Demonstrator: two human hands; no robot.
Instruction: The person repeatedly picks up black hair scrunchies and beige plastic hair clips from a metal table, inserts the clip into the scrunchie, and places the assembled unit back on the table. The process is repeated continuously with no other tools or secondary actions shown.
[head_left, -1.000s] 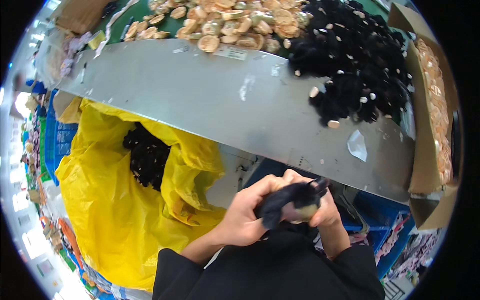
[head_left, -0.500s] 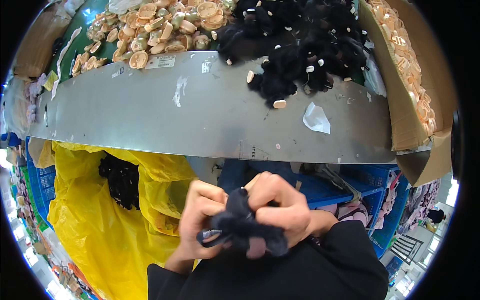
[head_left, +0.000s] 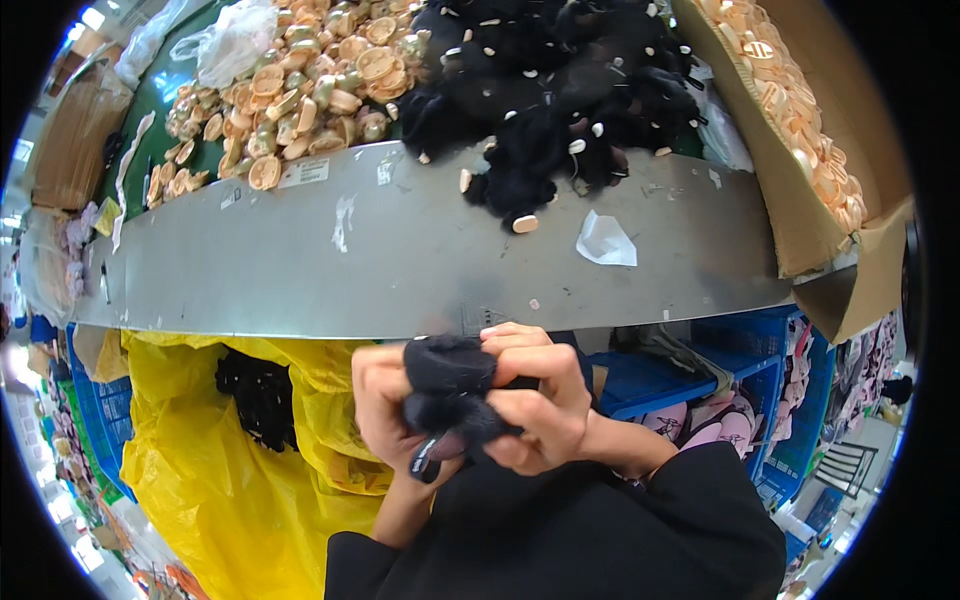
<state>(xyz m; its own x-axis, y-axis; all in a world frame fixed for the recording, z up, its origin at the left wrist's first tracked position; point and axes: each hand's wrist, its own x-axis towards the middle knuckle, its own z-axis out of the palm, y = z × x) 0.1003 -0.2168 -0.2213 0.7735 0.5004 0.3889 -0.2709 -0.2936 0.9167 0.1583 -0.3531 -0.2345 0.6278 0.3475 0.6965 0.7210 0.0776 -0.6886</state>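
Both my hands grip one black plush piece (head_left: 450,368) in front of my body, just below the table's near edge. My left hand (head_left: 380,405) is closed around its left side. On the other side, the fingers of my right hand (head_left: 542,398) are bent and pressed into the plush. A small black loop with pale marks (head_left: 427,458) hangs from its underside near my left wrist. The fingertips are partly hidden by the fabric. More black plush pieces (head_left: 560,100) with small cream plastic tabs lie heaped at the back of the table.
The grey metal tabletop (head_left: 400,270) carries a heap of peach plastic shells (head_left: 300,90) and a white scrap (head_left: 606,240). A carton (head_left: 775,180) of peach parts stands at right. Below are a yellow bag (head_left: 210,480) with black pieces inside and blue crates (head_left: 650,385).
My hands have lifted slightly toward the table edge, and the black plush piece has turned between them. The view has shifted, so the table items sit further left.
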